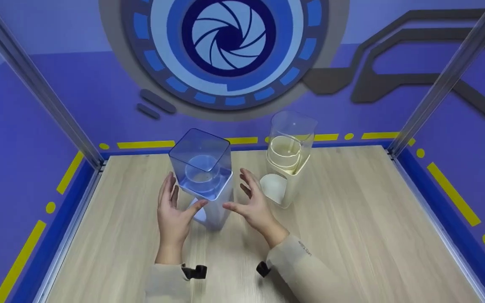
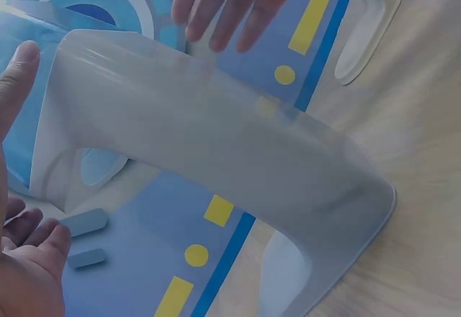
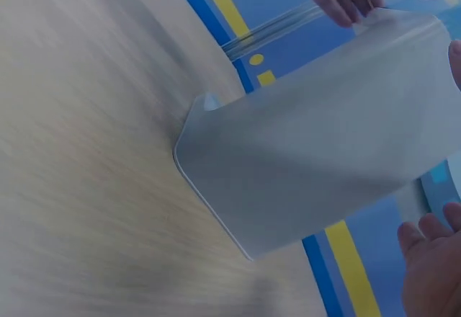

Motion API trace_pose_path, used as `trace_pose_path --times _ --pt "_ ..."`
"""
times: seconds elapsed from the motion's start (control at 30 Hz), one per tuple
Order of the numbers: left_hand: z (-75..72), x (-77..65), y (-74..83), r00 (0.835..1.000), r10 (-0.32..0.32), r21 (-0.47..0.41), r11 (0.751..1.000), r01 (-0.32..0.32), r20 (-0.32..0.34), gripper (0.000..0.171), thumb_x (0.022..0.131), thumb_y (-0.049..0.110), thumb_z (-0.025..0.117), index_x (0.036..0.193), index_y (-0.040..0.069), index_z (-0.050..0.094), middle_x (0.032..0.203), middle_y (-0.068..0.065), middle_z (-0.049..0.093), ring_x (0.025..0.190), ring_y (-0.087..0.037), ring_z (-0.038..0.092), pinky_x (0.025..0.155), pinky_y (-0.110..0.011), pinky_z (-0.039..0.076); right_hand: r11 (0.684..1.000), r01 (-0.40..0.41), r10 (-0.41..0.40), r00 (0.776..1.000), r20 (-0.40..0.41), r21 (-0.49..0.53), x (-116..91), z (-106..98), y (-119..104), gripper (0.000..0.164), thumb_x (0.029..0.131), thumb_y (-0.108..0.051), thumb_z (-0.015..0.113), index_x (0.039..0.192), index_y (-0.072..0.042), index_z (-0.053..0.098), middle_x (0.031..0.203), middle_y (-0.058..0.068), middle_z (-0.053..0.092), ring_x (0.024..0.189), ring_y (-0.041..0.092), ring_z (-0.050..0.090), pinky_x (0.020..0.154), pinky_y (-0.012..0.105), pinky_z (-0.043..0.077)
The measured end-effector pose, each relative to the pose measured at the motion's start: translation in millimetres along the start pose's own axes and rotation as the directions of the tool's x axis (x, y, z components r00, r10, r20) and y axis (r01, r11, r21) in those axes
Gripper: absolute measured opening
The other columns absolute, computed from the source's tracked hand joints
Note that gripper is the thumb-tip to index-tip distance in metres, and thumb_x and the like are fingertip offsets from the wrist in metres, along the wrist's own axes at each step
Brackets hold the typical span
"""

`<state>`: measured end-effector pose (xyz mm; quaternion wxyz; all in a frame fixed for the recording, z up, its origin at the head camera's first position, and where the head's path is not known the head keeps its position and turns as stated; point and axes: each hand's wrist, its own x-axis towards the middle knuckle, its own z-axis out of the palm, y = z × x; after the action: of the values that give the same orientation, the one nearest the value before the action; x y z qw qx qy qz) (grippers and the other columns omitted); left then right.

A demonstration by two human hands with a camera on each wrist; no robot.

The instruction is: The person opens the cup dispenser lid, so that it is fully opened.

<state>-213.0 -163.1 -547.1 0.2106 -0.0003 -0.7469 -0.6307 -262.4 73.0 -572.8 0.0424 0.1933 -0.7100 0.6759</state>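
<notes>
A tall square-sided container (image 1: 217,202) stands upright on the table, with a see-through blue upper box (image 1: 200,162) and a pale grey lower body (image 2: 209,144). Inside the blue part shows a round ring. My left hand (image 1: 175,216) is at its left side, fingers spread and thumb extended toward the front corner. On the other side, my right hand (image 1: 257,208) mirrors it, with palm facing the container and fingers loosely bent. In the right wrist view the grey body (image 3: 317,137) lies between both hands, and neither hand grips it.
A similar container (image 1: 295,185) with a clear upper box and cream inner ring stands behind to the right. The wooden table (image 1: 352,235) is bordered by blue printed walls (image 1: 78,97) and metal corner posts (image 1: 449,71).
</notes>
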Motion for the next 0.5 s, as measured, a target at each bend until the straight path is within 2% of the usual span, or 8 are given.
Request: trace_pose_path --times 0.07,0.13,0.27,0.37,0.5 --pt "1.7 2.6 1.4 1.000 -0.017 0.002 1.000 0.017 0.003 0.113 0.087 0.011 0.099 0.178 0.008 0.031 0.187 -0.014 0.030 0.175 -0.037 0.031 0.136 -0.026 0.032 0.999 0.000 0.000 1.000 0.019 -0.035 4 3 0 0.122 0.085 -0.032 0.103 0.175 0.004 0.028 0.182 0.026 0.029 0.170 0.045 0.034 0.140 0.061 0.033" --pt "3.5 4.7 2.6 1.000 -0.031 0.000 1.000 0.031 -0.004 0.111 0.087 0.011 0.099 0.177 0.007 0.034 0.185 -0.016 0.033 0.172 -0.038 0.036 0.136 -0.026 0.035 0.999 0.019 -0.018 1.000 0.019 -0.038 8 5 0 0.120 0.086 -0.034 0.101 0.175 0.004 0.031 0.181 0.027 0.033 0.168 0.045 0.037 0.140 0.061 0.033" --pt "5.7 6.5 3.5 0.999 -0.035 -0.031 0.999 0.033 -0.036 0.103 0.085 0.006 0.099 0.172 0.002 0.042 0.179 -0.020 0.043 0.165 -0.041 0.048 0.133 -0.023 0.039 0.997 0.069 -0.069 0.997 -0.018 0.036 13 10 -1 0.092 0.099 -0.022 0.089 0.170 0.010 0.038 0.175 0.030 0.042 0.164 0.049 0.044 0.138 0.064 0.035" --pt "6.0 5.3 2.5 0.998 -0.011 -0.045 0.999 0.008 -0.061 0.098 0.084 0.003 0.098 0.168 -0.002 0.046 0.173 -0.022 0.050 0.161 -0.042 0.052 0.130 -0.020 0.041 0.996 0.064 -0.061 0.997 -0.040 0.064 16 14 -1 0.071 0.107 -0.011 0.077 0.166 0.012 0.044 0.171 0.033 0.048 0.161 0.051 0.048 0.137 0.063 0.037" --pt "4.1 3.2 1.2 0.998 -0.001 -0.025 1.000 0.000 -0.066 0.095 0.085 0.002 0.097 0.166 -0.003 0.048 0.171 -0.024 0.052 0.162 -0.042 0.052 0.129 -0.021 0.042 0.999 0.018 -0.017 0.999 -0.037 0.031 15 20 -1 0.065 0.109 -0.011 0.073 0.164 0.012 0.047 0.169 0.033 0.051 0.160 0.049 0.051 0.135 0.056 0.041"
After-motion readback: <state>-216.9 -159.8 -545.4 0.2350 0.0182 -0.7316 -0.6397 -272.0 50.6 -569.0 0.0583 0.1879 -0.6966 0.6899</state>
